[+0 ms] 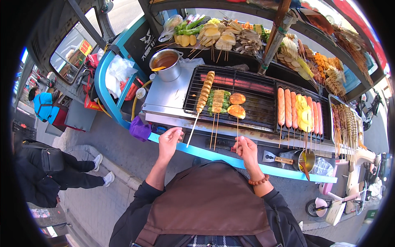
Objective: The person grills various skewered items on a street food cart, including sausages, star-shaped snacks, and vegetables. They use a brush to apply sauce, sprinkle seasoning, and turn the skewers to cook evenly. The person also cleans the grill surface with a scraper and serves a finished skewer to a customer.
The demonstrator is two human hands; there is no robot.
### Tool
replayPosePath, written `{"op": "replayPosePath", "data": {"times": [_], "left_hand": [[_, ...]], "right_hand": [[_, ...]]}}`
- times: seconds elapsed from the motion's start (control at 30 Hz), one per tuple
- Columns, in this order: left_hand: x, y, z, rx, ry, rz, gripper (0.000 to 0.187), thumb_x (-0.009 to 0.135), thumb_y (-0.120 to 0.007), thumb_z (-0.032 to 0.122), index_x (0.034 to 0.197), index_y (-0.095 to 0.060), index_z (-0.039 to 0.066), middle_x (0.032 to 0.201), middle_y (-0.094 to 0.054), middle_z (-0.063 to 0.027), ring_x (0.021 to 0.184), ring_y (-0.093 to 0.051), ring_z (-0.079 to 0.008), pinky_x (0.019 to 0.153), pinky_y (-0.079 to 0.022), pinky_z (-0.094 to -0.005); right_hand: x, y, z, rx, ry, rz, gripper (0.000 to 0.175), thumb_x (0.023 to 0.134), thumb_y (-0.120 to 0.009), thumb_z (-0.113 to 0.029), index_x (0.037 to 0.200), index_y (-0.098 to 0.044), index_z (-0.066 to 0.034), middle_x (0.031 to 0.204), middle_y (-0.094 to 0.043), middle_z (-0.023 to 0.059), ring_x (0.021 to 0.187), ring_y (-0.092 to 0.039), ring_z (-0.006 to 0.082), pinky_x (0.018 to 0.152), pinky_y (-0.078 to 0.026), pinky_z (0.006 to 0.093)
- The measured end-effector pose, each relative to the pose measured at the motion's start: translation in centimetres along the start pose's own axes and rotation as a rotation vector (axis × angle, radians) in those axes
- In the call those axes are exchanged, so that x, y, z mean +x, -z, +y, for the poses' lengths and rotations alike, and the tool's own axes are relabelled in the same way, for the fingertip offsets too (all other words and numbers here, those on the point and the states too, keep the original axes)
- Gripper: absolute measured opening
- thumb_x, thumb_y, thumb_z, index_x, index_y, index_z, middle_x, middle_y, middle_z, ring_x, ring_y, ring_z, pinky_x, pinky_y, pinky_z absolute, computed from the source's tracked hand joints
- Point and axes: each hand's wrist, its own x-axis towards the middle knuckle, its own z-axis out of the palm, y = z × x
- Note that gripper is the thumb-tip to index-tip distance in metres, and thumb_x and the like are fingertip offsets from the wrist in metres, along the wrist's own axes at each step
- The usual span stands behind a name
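My left hand (169, 139) is raised left of a long spiral-cut skewer (205, 92), its fingers curled together with nothing visible in them. That skewer's bare stick points toward me, apart from the hand. My right hand (247, 149) pinches the lower stick of a skewer with two browned, seasoned slices (236, 111). Those slices rest on the black grill grate (259, 108). Between the two lies a double-stick skewer of leafy greens under a tan sheet (218, 101). Several sausages (287, 105) and a skewer of yellow slices (303, 112) lie on the grill's right section.
A metal pot of brown sauce (165, 65) stands at left. Raw skewers (226, 38) line the back shelf, behind a post (275, 40). A blue rail (197, 152) crosses before me, near a scraper (277, 158) and a metal cup (305, 159). A person (55, 169) walks at left.
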Motion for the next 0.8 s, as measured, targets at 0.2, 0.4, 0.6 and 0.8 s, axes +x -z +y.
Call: {"op": "replayPosePath", "data": {"times": [0.2, 0.4, 0.6, 0.8], "left_hand": [[-0.5, -0.7, 0.7, 0.011, 0.004, -0.064, 0.027, 0.102, -0.067, 0.021, 0.117, -0.072, 0.0, 0.095, -0.075, -0.0057, 0.078, -0.065, -0.0085, 0.069, -0.052, -0.0246], [-0.7, -0.8, 0.7, 0.024, -0.001, -0.101, 0.025, 0.102, -0.066, 0.019, 0.117, -0.072, 0.0, 0.095, -0.075, -0.0054, 0.078, -0.066, -0.0088, 0.069, -0.053, -0.0246], [-0.9, -1.1, 0.7, 0.011, -0.016, -0.121, 0.025, 0.102, -0.067, 0.019, 0.116, -0.072, -0.001, 0.094, -0.075, -0.0045, 0.079, -0.067, -0.0084, 0.069, -0.053, -0.0241], [-1.3, -1.5, 0.8, 0.015, -0.011, -0.127, 0.022, 0.1, -0.069, 0.015, 0.114, -0.073, -0.002, 0.092, -0.075, -0.0026, 0.077, -0.067, -0.0076, 0.068, -0.053, -0.0229]], "right_hand": [[0.6, -1.4, -1.2, 0.053, 0.006, -0.06, 0.026, 0.107, -0.06, -0.024, 0.113, -0.067, 0.0004, 0.081, -0.067, 0.003, 0.053, -0.047, 0.0035, 0.048, -0.035, 0.0197], [0.5, -2.2, -2.0, 0.125, 0.024, -0.059, 0.02, 0.106, -0.06, -0.016, 0.113, -0.067, 0.0009, 0.077, -0.063, 0.0014, 0.053, -0.046, 0.0032, 0.048, -0.037, 0.0202], [0.3, -3.9, -2.5, 0.173, 0.075, -0.122, 0.019, 0.106, -0.059, -0.014, 0.114, -0.067, 0.0013, 0.076, -0.061, 0.0008, 0.053, -0.045, 0.0032, 0.047, -0.036, 0.0206], [2.6, -7.2, -0.6, 0.17, 0.006, -0.164, 0.019, 0.105, -0.061, -0.017, 0.109, -0.067, 0.0006, 0.075, -0.06, 0.0003, 0.05, -0.042, 0.0028, 0.045, -0.031, 0.0215]]}}
